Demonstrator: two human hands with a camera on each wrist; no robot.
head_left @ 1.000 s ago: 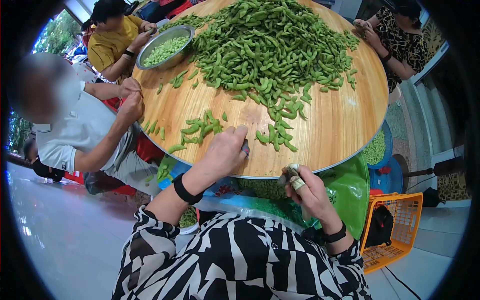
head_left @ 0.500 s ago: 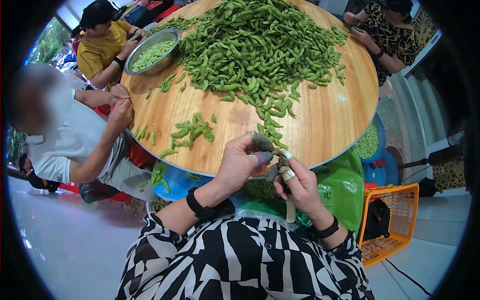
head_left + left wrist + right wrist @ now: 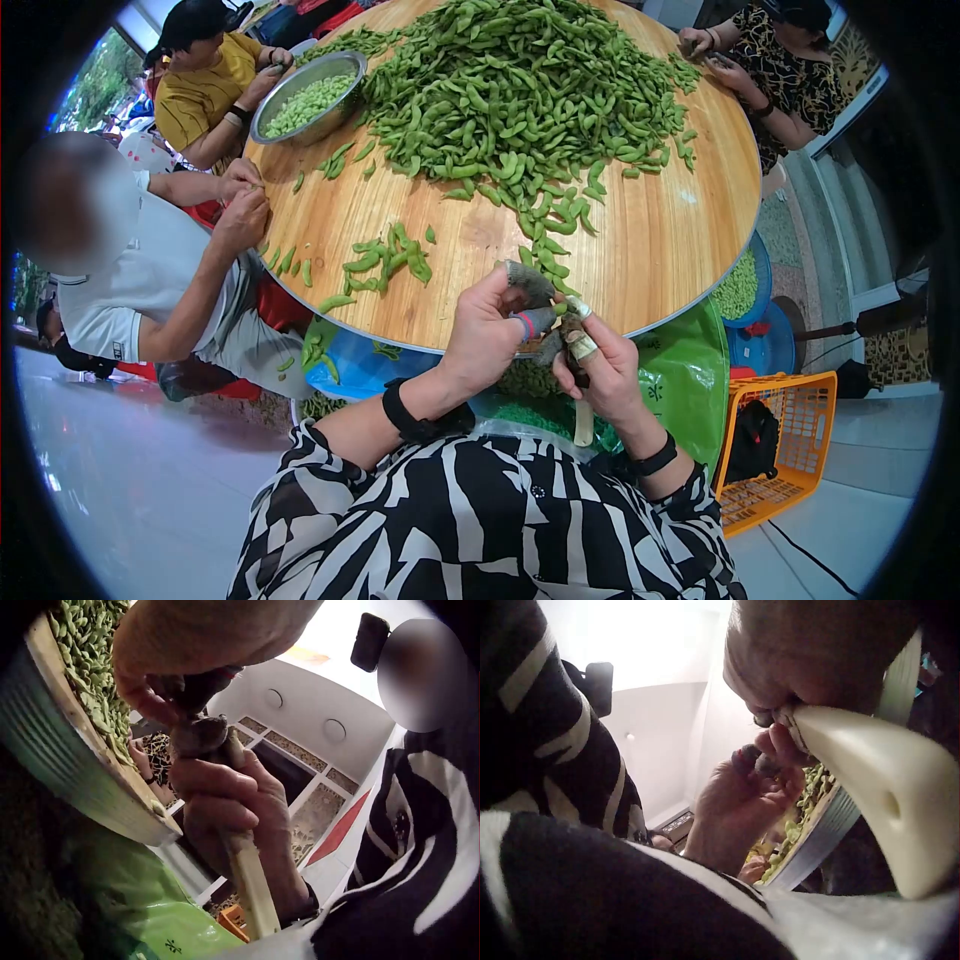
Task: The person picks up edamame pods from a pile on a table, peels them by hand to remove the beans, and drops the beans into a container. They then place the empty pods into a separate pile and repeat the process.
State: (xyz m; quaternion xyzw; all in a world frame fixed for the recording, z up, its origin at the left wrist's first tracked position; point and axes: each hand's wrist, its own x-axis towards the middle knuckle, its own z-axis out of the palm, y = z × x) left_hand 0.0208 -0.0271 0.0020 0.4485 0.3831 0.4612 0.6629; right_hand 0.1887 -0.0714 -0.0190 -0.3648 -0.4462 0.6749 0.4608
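Observation:
My left hand (image 3: 488,338) is at the near rim of the round wooden table (image 3: 660,250), and its covered fingertips (image 3: 530,300) pinch a green pod (image 3: 560,309). Against it, my right hand (image 3: 603,378), with taped fingers, grips a small knife by its cream handle (image 3: 583,425). The handle (image 3: 251,889) points down out of the right fist (image 3: 225,802), below the left hand (image 3: 202,637). The right wrist view shows the handle (image 3: 870,787) up close and the left hand (image 3: 742,799) behind it. The blade is hidden between the fingers.
A big heap of green pods (image 3: 520,90) fills the table's middle, with a small cluster (image 3: 385,258) nearer me. A metal bowl of shelled beans (image 3: 305,100) sits far left. Three other people sit around the table. A green bag (image 3: 685,380) and an orange basket (image 3: 775,450) stand to my right.
My left hand left the tabletop, came back to the table's edge with a pod and met the right hand. The right hand rose slightly toward it.

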